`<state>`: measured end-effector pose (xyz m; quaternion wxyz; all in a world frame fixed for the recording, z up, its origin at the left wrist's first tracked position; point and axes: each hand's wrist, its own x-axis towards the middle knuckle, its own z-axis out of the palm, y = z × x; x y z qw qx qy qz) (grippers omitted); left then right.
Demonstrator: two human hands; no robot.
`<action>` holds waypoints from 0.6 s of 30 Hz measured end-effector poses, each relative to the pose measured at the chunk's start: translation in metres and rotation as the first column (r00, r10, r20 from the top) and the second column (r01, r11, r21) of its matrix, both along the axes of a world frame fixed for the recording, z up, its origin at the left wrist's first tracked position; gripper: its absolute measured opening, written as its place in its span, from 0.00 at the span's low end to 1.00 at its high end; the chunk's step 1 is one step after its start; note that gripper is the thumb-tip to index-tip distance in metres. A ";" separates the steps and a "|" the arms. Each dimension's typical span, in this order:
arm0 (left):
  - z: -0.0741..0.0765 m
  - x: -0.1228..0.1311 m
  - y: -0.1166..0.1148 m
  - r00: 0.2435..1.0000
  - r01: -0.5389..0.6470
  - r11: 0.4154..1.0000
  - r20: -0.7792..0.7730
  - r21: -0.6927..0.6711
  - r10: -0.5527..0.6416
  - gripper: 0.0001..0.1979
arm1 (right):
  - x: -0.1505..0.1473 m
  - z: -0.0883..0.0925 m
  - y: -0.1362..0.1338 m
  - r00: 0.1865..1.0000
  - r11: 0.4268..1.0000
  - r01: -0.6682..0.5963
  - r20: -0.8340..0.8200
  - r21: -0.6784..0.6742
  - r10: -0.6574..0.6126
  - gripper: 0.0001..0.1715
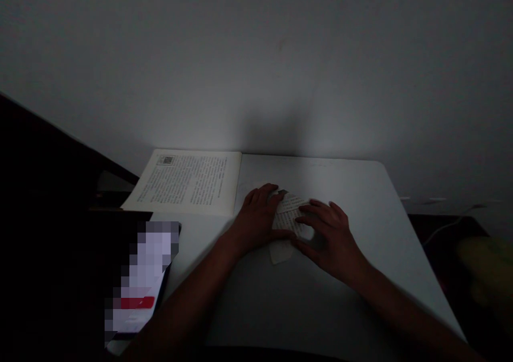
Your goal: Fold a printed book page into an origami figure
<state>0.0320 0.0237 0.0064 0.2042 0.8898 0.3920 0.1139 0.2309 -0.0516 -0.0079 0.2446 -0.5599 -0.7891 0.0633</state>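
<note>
A folded sheet of printed paper lies on the white table, with creased flaps on its upper part and a plain pale end pointing toward me. My left hand holds its left side, fingers along the far edge and thumb across the near part. On the right side, my right hand grips the paper with curved fingers, its thumb low near the tip of my left thumb. Fingers cover parts of both side edges, and dim light blurs the folds.
An open book or loose printed page with a small square code lies at the table's back left. A phone with a lit, pixelated screen rests at the left edge by my left forearm. A wall rises behind. A cable runs at right.
</note>
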 end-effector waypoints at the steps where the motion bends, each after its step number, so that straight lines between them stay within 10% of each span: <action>1: 0.000 0.000 0.000 1.000 -0.003 1.000 -0.006 0.006 0.003 0.46 | 0.000 0.000 0.000 1.000 1.000 -0.001 0.000 0.000 0.001 0.22; 15: -0.003 0.001 -0.001 1.000 -0.020 0.999 0.010 0.041 0.020 0.47 | 0.000 0.001 -0.003 0.999 0.999 -0.039 0.033 -0.029 0.040 0.41; 18: -0.005 0.001 -0.001 1.000 -0.022 0.999 0.015 0.048 0.021 0.47 | 0.004 -0.001 -0.001 0.999 0.999 -0.041 -0.019 -0.022 0.041 0.32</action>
